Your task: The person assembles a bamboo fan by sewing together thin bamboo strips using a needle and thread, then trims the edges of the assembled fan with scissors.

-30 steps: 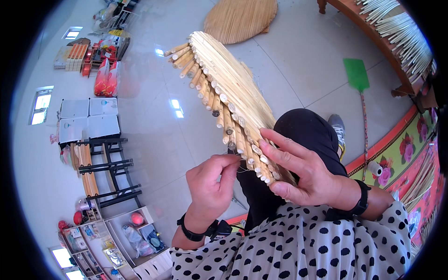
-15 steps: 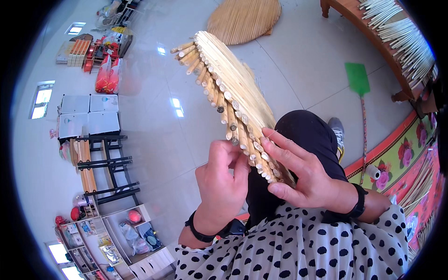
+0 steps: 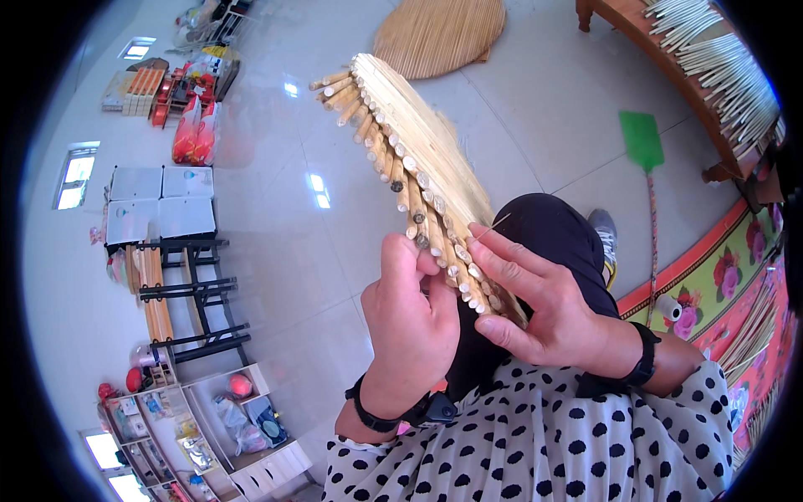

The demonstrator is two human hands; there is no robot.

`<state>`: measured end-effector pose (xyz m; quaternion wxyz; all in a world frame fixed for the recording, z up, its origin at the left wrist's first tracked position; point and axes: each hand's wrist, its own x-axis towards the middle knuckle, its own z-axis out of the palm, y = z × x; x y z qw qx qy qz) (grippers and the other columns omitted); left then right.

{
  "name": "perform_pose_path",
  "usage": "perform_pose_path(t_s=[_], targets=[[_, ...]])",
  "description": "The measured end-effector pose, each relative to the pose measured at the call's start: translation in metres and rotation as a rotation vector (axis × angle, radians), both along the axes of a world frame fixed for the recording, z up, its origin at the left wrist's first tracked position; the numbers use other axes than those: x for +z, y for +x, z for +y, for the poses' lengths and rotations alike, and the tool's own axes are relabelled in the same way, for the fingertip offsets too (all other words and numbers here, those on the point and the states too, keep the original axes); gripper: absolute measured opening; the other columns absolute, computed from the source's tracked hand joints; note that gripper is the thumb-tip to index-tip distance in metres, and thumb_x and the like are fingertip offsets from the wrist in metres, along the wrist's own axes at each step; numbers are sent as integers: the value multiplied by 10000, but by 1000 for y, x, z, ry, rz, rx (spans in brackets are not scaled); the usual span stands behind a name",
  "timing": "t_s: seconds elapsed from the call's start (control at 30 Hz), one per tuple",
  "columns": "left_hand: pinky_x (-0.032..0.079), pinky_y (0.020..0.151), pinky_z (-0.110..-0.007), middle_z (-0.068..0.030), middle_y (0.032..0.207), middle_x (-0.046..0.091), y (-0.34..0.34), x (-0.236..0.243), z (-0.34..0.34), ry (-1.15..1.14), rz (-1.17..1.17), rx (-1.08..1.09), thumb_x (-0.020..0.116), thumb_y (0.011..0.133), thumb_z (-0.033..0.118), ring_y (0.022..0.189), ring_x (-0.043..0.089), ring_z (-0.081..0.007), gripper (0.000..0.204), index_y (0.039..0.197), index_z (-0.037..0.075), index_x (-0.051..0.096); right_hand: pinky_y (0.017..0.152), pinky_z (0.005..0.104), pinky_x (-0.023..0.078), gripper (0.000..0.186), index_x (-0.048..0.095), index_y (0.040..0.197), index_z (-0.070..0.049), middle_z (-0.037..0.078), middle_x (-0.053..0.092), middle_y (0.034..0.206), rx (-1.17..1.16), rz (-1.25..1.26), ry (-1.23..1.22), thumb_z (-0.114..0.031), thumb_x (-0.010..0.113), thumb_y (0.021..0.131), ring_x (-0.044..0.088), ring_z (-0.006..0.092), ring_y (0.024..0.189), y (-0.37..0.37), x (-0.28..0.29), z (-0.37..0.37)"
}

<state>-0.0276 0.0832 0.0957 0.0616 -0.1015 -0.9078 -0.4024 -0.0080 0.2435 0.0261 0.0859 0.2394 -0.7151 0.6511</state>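
A long piece made of bundled pale straw stalks [image 3: 427, 142], with many round cut ends along its near side, slants up across my dark-clad knee [image 3: 544, 222]. My right hand [image 3: 539, 305] grips its lower end, thumb below, fingers over the top. A thin needle-like strand [image 3: 500, 222] sticks out above my right fingertips. My left hand [image 3: 406, 322] is closed against the underside of the stalk ends, its fingertips mostly hidden, so what they pinch cannot be made out.
On the tiled floor lie a round straw mat [image 3: 435, 29] and a green swatter [image 3: 640, 138]. A wooden table [image 3: 652, 50] holds pale sticks at upper right. Right are a floral mat [image 3: 719, 284] and white spool [image 3: 669, 307]. Left stand shelves [image 3: 159, 418], black-legged frames [image 3: 192, 289] and boxes [image 3: 134, 192].
My left hand has moved up and rightward, curling under the stalk ends. The thin strand beside my right fingertips shows more clearly. The straw piece has shifted slightly right.
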Motion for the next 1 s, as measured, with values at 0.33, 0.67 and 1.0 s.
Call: perform_pose_path(t_s=[0.33,0.67,1.0], targets=[[515,725,-400,-214,1132,580,-26,38,-26,-332,201,51,638,764,-58,885,625,-352,365,1075,19,462,936,400,498,841,305,1449,31,299,390,1405,-50,-8,181,-218,750,779,521,439,1182,13,9,-6],[331,1057,-482,-27,1204,605,-103,69,-21,-938,508,-717,776,631,19,1231,499,-246,511,1104,176,664,991,409,447,770,274,1455,24,298,402,1390,-127,-47,138,11,614,764,480,459,1211,26,10,-26],[409,789,-403,29,798,647,-112,85,-44,-1277,430,-763,752,717,250,850,614,-186,117,798,211,677,984,411,433,693,333,1460,-67,261,578,1218,-113,-69,289,66,431,786,558,407,1142,-3,11,-27]])
